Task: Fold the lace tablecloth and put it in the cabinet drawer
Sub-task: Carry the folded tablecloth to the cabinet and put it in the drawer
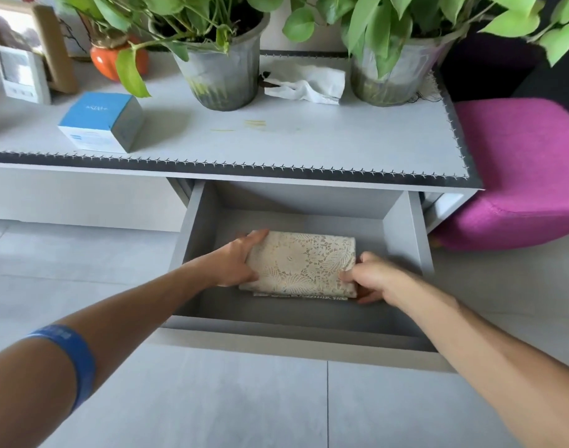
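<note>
Two hands grip folded cream lace tablecloth (301, 264) | left hand (234, 260), right hand (372, 277) | in drawer (192, 227)

Both arms reach forward, left grip (236, 260) and right grip (372, 276) curled, clasping

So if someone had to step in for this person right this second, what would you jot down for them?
Left hand: grips the left end of the folded lace tablecloth.
Right hand: fingers curled round its right front corner.
Where things are: the tablecloth is a compact folded bundle, low inside the open cabinet drawer, roughly in the middle; whether it already rests on the drawer floor I cannot tell.
Done: folding, and bringing the cloth into the drawer.
Left: set it down if it isn't down, let go with both hands, and probably push the drawer shut.
</note>
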